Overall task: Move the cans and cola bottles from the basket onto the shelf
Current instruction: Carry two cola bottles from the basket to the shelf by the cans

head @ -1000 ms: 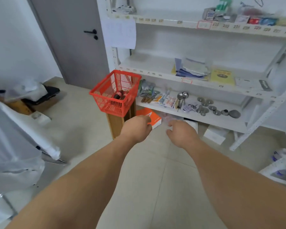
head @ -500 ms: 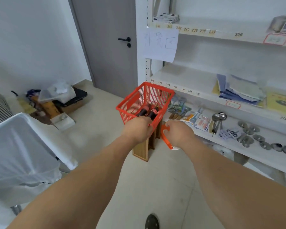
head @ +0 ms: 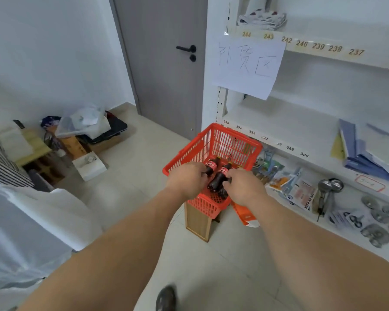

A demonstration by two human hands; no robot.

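A red plastic basket (head: 231, 144) stands on a small wooden stand (head: 198, 223) next to the white shelf unit (head: 279, 122). Three cola bottles with red labels lie in it; I see no cans. My left hand (head: 186, 178) reaches over the near rim, its fingers curled round the lower end of the left cola bottle (head: 211, 166). Between my hands lies the middle bottle (head: 219, 178). My right hand (head: 243, 187) covers the right bottle, fingers closed on it, with only the bottle's base (head: 222, 194) showing. All the bottles still rest in the basket.
The shelf level beside the basket is bare at its left end, with a paper sign (head: 247, 66) hanging above. Lower shelf holds packets and metal parts (head: 328, 187). An orange box (head: 245, 214) lies on the floor. Boxes (head: 76, 140) and a white cover (head: 20, 232) are left.
I have walked up to the basket. Both hands moved forward from in front of it to over its near rim and came down on the cola bottles.
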